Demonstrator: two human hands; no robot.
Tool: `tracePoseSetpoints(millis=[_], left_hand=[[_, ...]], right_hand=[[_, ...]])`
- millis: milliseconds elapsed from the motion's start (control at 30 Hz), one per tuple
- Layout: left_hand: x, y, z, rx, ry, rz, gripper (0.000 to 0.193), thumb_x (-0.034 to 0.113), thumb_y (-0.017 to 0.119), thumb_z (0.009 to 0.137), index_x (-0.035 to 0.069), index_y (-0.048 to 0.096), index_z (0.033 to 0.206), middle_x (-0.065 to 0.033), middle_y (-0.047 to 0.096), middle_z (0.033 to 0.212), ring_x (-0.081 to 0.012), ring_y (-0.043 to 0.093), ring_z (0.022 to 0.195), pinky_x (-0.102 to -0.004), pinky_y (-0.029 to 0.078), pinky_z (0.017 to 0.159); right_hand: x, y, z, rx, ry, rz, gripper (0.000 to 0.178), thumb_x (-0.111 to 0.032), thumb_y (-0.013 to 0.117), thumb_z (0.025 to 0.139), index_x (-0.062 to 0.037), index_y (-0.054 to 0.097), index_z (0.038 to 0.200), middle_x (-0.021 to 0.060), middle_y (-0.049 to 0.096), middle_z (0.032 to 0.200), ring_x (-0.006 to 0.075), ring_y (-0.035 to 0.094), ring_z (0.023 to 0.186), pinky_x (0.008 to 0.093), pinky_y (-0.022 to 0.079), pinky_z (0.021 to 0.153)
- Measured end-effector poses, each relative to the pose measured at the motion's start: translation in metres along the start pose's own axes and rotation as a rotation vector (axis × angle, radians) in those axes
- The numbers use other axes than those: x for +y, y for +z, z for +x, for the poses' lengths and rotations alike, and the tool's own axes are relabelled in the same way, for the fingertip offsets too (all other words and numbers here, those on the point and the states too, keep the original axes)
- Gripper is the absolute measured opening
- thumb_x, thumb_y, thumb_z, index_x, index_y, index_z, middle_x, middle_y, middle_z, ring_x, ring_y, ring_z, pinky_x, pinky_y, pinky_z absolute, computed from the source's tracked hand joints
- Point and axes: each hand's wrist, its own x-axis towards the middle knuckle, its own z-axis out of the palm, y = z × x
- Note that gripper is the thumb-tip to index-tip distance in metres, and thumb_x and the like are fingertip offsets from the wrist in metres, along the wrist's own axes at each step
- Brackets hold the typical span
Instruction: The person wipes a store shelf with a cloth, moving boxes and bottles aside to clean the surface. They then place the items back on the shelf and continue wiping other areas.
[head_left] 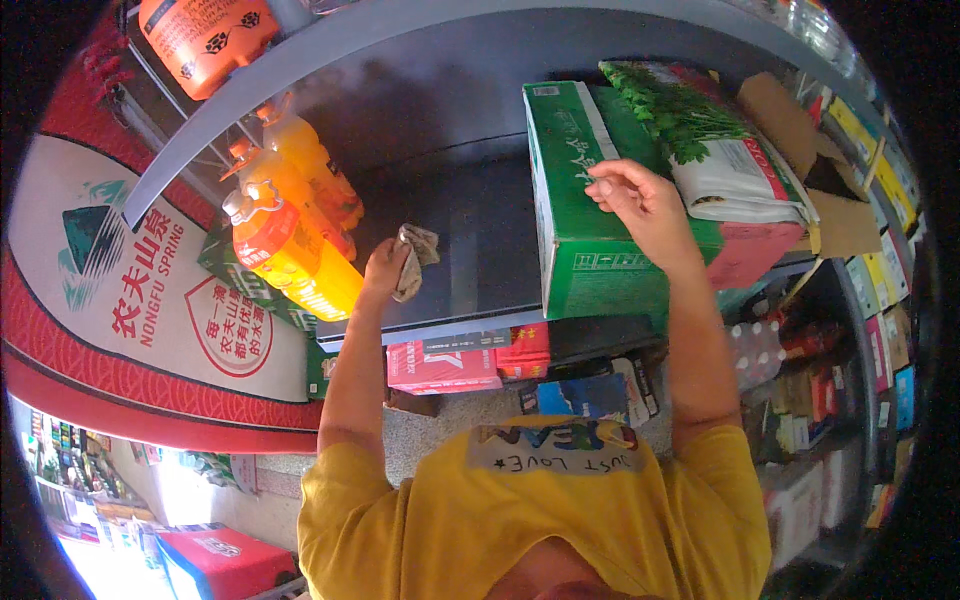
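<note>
cloth [418,250], pale and crumpled, is bunched in the left hand [383,268], whose fingers are closed on it. it is over the near left part of the dark grey shelf [470,215], just right of the large bottles of orange drink [300,262] grouped at the shelf's left end. the right hand [645,208] is over the green box [592,272] on the right, its fingers bent and the thumb near the forefinger, leaving a narrow gap; i cannot tell whether it touches the box. a bunch of leafy greens [690,112] lies on a white package [745,180] farther right, beside an opened cardboard box [848,222]. on the near side, below the shelf edge, is a pink carton [445,368]; a red and white banner [150,300] stands to the left.
</note>
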Motion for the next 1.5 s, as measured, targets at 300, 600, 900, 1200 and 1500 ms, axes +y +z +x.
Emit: tracePoseSetpoints(millis=[300,600,900,1200,1500], left_hand=[[-0.048,0.031,0.083,0.097,0.226,0.686,0.042,0.024,0.053,0.076,0.014,0.047,0.116,-0.0121,0.050,0.114,-0.0305,0.043,0.109,-0.0370,0.032,0.094],[0.012,0.085,0.155,-0.021,0.396,0.604,0.034,0.025,0.053,0.078,0.011,0.054,0.109,-0.0122,0.055,0.108,-0.0286,0.052,0.098,-0.0359,0.040,0.086],[-0.001,0.088,0.081,-0.248,0.787,0.545,0.033,0.023,0.059,0.074,0.011,0.057,0.105,-0.0074,0.056,0.106,-0.0271,0.048,0.107,-0.0357,0.038,0.090],[0.015,0.077,-0.070,-0.297,0.819,0.575,0.042,0.015,0.066,0.064,0.010,0.055,0.104,-0.0093,0.056,0.106,-0.0287,0.048,0.106,-0.0406,0.036,0.092],[-0.009,0.039,-0.069,-0.007,0.397,0.137,0.037,0.000,0.061,0.062,0.006,0.058,0.098,-0.0142,0.059,0.099,-0.0274,0.058,0.091,-0.0335,0.045,0.080]], right_hand=[[-0.007,0.006,0.001,0.071,-0.031,-0.126,0.017,-0.008,0.054,0.082,-0.0013,0.056,0.097,0.0051,0.061,0.077,0.0068,0.056,0.071,0.0199,0.045,0.059],[-0.006,0.009,0.001,0.168,-0.011,-0.104,0.015,-0.007,0.053,0.082,-0.0014,0.055,0.096,0.0074,0.061,0.076,0.0106,0.060,0.071,0.0229,0.048,0.060],[-0.001,0.009,-0.001,0.174,-0.058,-0.208,0.015,-0.011,0.056,0.081,-0.0032,0.056,0.094,0.0068,0.060,0.072,0.0095,0.058,0.064,0.0222,0.046,0.057],[-0.001,0.015,-0.003,0.164,-0.191,-0.314,0.018,-0.014,0.059,0.078,-0.0037,0.056,0.091,0.0091,0.060,0.073,0.0148,0.059,0.061,0.0257,0.047,0.056],[-0.002,0.012,-0.005,0.146,-0.162,-0.289,0.019,-0.016,0.059,0.078,-0.0037,0.056,0.091,0.0105,0.061,0.073,0.0179,0.061,0.064,0.0265,0.047,0.057]])
